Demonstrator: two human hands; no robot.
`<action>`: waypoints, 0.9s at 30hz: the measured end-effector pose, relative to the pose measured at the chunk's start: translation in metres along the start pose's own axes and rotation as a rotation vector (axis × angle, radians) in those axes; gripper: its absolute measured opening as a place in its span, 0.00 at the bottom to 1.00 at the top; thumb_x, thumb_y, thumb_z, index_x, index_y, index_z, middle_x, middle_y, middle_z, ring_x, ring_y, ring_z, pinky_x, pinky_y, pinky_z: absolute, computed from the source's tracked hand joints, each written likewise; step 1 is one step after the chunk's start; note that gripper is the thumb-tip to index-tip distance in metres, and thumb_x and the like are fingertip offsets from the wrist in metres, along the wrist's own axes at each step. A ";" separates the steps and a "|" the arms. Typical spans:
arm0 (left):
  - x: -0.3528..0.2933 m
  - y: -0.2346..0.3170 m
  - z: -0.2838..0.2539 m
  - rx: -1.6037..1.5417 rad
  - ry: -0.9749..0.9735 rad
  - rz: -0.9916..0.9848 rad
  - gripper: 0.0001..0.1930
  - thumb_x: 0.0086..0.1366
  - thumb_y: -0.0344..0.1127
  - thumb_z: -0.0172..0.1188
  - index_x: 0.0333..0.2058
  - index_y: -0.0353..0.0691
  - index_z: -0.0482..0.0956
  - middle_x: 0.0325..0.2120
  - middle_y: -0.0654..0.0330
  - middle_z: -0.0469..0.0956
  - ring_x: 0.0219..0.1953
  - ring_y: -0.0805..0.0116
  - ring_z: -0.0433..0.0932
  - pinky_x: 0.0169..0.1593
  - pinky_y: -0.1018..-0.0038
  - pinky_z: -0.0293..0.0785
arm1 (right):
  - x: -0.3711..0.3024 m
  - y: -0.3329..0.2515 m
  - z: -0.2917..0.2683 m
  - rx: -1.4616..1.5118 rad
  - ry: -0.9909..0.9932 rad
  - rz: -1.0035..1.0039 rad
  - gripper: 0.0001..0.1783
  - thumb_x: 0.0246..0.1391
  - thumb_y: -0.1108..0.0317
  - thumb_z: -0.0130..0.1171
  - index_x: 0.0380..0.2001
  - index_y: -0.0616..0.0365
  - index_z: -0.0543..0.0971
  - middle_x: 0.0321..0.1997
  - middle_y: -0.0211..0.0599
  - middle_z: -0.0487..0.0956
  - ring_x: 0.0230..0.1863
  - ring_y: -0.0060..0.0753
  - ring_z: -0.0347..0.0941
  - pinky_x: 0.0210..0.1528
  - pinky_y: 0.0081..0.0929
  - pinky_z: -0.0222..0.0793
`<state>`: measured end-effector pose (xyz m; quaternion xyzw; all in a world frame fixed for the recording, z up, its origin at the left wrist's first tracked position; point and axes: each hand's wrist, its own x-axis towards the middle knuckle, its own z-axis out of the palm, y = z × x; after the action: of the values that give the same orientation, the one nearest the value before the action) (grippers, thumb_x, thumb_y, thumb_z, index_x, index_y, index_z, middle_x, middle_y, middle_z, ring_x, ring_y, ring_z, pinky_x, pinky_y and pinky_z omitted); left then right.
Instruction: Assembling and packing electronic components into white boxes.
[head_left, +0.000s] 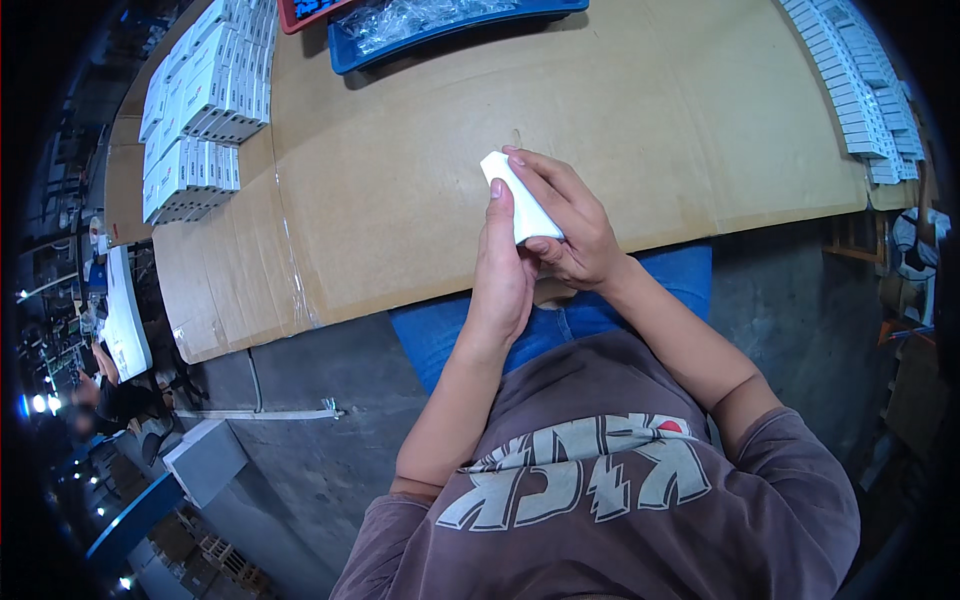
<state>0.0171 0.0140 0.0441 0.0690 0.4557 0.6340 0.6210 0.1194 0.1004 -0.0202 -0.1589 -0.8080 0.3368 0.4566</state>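
A small white box (527,208) is held between my two hands just above the near edge of the cardboard-covered table (400,190). My left hand (502,270) grips its left side, the thumb lying along the upper face. My right hand (575,215) wraps round the right side, with its fingers over the far part and its thumb at the near end. The box is tilted, its far end pointing away and a little left. Its underside and some of my fingertips are hidden.
Stacked white boxes (205,110) stand at the table's far left, and more small white boxes (850,85) at the far right. A blue tray (450,40) of clear plastic pieces sits at the back, beside a red tray (300,18). Another person (110,395) is at the left.
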 end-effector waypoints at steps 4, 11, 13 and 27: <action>0.001 -0.004 -0.005 0.049 0.009 -0.001 0.30 0.79 0.64 0.45 0.62 0.45 0.72 0.45 0.64 0.80 0.44 0.75 0.80 0.49 0.72 0.77 | 0.001 0.000 0.003 0.022 0.024 -0.025 0.42 0.67 0.39 0.55 0.65 0.69 0.74 0.64 0.61 0.75 0.62 0.60 0.76 0.62 0.45 0.74; 0.003 -0.007 -0.008 0.035 0.013 0.014 0.30 0.79 0.63 0.45 0.63 0.44 0.71 0.48 0.62 0.79 0.48 0.74 0.79 0.51 0.71 0.77 | -0.003 0.002 0.006 0.137 0.028 0.033 0.42 0.70 0.38 0.50 0.67 0.69 0.73 0.66 0.61 0.74 0.65 0.59 0.73 0.65 0.44 0.71; 0.005 -0.008 -0.013 0.024 -0.025 0.001 0.30 0.79 0.63 0.45 0.63 0.43 0.70 0.49 0.61 0.79 0.51 0.73 0.78 0.53 0.71 0.76 | -0.003 -0.001 0.006 0.172 0.013 0.067 0.42 0.71 0.38 0.50 0.67 0.69 0.72 0.67 0.60 0.73 0.67 0.58 0.72 0.66 0.43 0.70; 0.019 -0.013 -0.031 0.375 0.024 0.611 0.36 0.67 0.37 0.53 0.72 0.38 0.53 0.59 0.51 0.64 0.60 0.62 0.68 0.67 0.65 0.63 | -0.001 -0.032 0.010 0.560 0.004 0.743 0.25 0.75 0.59 0.54 0.66 0.64 0.75 0.67 0.50 0.74 0.68 0.40 0.71 0.67 0.34 0.68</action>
<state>0.0023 0.0127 0.0087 0.3073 0.5296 0.6967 0.3737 0.1128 0.0730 -0.0024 -0.3088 -0.5736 0.6823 0.3317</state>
